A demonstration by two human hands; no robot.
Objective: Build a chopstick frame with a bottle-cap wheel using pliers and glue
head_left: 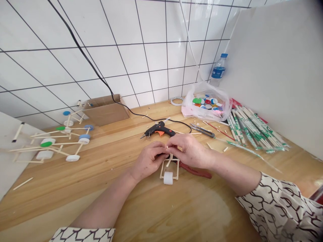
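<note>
hands: left hand point(148, 160), right hand point(189, 151), fingers point(174, 143) pressed together, pinching a wooden stick point(167, 147) over a stick frame point(169, 168) with a white bottle-cap wheel point(168, 178), on the surface point(141, 208) | risk: a slip could loosen the frame; fingers hide the joint | near: hot glue gun point(157, 130), nozzle toward the hands, could burn if hot; its cord point(179, 122) crosses behind

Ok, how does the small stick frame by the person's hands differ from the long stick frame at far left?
The small frame is short and boxy, while the long frame is stretched out and spread wider. The small frame shows one white cap; the long frame has several white caps and a green cap. Both are built from thin wooden sticks.
</note>
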